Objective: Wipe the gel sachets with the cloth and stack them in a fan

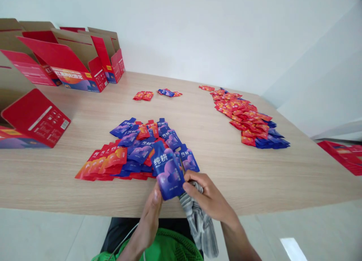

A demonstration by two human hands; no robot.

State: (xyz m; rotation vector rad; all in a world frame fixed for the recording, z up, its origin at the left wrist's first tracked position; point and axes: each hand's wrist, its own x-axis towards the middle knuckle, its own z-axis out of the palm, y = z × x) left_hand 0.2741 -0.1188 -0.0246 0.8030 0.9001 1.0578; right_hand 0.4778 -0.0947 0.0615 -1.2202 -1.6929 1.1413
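Near the table's front edge, a blue pouch [169, 176] with pale lettering is held up, tilted slightly. My left hand [152, 210] grips it at the lower left edge; most of those fingers are hidden behind it. My right hand [210, 196] is closed around a grey striped cloth [199, 223] that hangs over the edge. Its thumb and forefinger are also at the pouch's right edge. Just beyond lies a spread of overlapping pouches, with red ones [109, 161] on the left and mostly blue ones [140, 149] towards the middle.
A long heap of red pouches [240, 112] lies on the right, with blue pouches [273, 138] at its near end. Small groups of pouches [143, 95] lie farther back. Open red cartons [85, 80] line the left, and a red box [343, 155] shows at the right edge.
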